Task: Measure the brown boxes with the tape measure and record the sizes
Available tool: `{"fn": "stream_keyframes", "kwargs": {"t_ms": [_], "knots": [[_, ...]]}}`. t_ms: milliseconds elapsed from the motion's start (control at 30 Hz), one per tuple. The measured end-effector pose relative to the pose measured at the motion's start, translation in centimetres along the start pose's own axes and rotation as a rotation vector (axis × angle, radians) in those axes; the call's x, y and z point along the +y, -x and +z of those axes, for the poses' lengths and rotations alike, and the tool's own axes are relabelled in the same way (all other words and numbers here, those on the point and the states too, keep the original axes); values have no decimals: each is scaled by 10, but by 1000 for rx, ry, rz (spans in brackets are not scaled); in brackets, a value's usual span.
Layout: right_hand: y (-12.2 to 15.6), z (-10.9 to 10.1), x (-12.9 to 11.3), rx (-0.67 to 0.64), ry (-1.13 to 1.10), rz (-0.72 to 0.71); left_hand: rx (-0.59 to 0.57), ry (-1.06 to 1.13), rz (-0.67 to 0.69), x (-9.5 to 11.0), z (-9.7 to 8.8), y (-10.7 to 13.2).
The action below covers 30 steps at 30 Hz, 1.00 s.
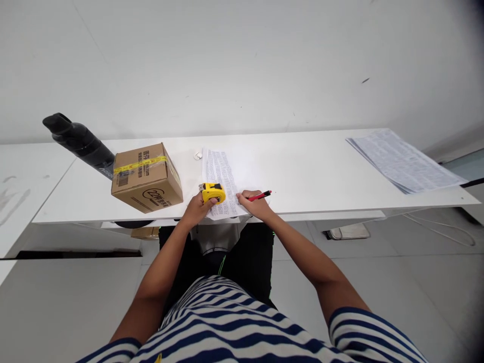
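Note:
A yellow tape measure [212, 193] with black parts is held in my left hand [197, 209], its thumb across the lower side. Under it lies a sheet of paper [219, 166] covered in lines of small writing, at the desk's front edge. My right hand [255, 204] is closed around a red and black pen [260, 195] and rests at the right side of the sheet. The pen's writing tip is hidden by the fingers. Left of my left hand stands a brown cardboard box [145, 176] with yellow tape over its top.
Behind the box a black bottle [83, 146] leans to the left in view. A small whitish object [197, 156] lies near the sheet's top corner. More printed sheets [404, 161] are at the right end of the white desk [310, 171]. A white wall rises behind.

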State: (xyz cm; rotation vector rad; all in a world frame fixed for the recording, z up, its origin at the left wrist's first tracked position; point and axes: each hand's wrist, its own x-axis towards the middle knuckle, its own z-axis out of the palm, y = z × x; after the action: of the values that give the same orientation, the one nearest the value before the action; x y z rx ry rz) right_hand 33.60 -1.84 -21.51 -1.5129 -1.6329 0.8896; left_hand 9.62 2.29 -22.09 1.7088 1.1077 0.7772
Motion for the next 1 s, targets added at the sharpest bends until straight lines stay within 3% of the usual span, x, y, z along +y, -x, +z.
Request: {"fn": "stream_keyframes", "kwargs": {"t_ms": [1000], "knots": [[2,-2,3,-17,-28,-23,-17,20,37,-6,0,-1]]}}
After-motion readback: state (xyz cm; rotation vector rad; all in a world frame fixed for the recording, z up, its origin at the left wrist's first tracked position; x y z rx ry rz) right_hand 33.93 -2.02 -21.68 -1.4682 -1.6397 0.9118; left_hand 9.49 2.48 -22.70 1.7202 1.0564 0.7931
